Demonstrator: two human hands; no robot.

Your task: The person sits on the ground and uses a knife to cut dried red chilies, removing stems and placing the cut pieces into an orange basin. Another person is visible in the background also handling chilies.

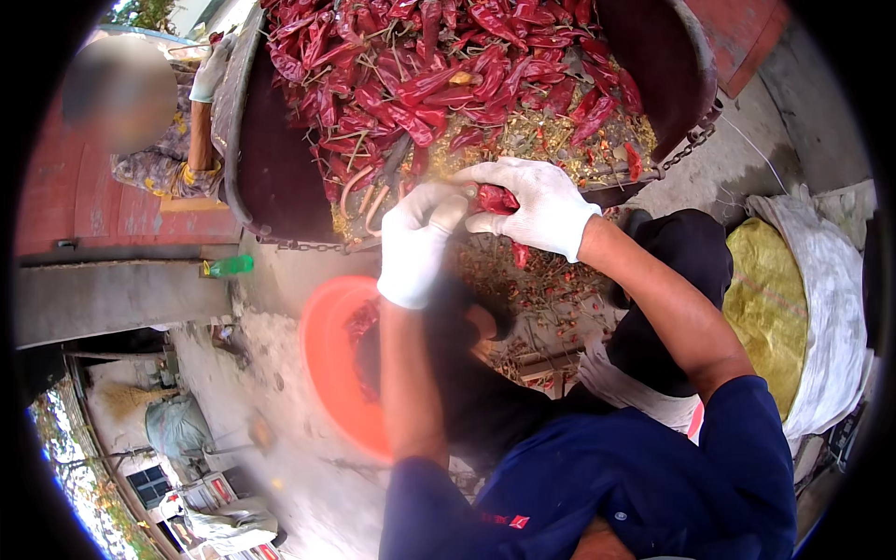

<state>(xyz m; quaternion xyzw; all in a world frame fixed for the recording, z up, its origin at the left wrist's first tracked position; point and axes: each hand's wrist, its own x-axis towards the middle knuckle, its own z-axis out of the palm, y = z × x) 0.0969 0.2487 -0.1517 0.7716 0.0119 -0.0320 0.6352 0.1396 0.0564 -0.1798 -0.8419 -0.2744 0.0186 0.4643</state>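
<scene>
Both hands wear white knit gloves and meet just beyond the near edge of a metal cart bed [241,164]. In my right hand [539,203] a dried red chili pepper [497,200] is held between thumb and fingers. My left hand [420,238] pinches at the same pepper's stem end, which its fingertips partly hide. A heap of dried red chilies [420,77] with stems fills the far part of the cart. Yellow seeds and scraps [532,140] cover its near floor. A bent metal rod tool [374,206] lies by the cart's edge, left of my hands.
An orange-red plastic basin [336,364] holding chilies stands on the ground at left, partly behind my left arm. Stems and scraps [560,294] litter the ground below. A yellow-and-white woven sack [770,315] stands at right. Another person's gloved hand [210,70] is at the cart's left side.
</scene>
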